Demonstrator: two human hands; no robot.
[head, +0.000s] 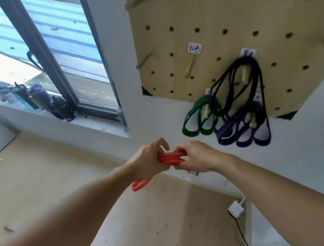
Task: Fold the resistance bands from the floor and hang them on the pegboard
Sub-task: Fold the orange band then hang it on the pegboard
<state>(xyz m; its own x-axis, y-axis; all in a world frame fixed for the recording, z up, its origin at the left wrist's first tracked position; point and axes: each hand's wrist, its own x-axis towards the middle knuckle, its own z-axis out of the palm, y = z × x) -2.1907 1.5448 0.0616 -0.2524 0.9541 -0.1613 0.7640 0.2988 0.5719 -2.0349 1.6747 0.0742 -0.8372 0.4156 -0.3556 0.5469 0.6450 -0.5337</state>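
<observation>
We clamp the folded red band (170, 158) between left hand (148, 161) and right hand (197, 157), both closed on it. Beige floor (31, 179) lies below; pegboard (216, 24) with hung bands above-right, white wall (156, 119) just beyond.

White wall (175, 109); dark-framed window (51, 60) at left, daylight through it; beige floor (31, 179)

Band (170, 157) between the hands: orange-red, plain, no print. Up and right of the right hand (197, 157), pegboard (215, 14) is pale tan wood with a regular grid of dark holes. Hanging there: green band (192, 122), black band (234, 85), purple band (241, 131). White labels with blue writing. Wall white. Floor below the hands beige, dark-speckled. Window frame above the left hand (151, 159) dark grey.
</observation>
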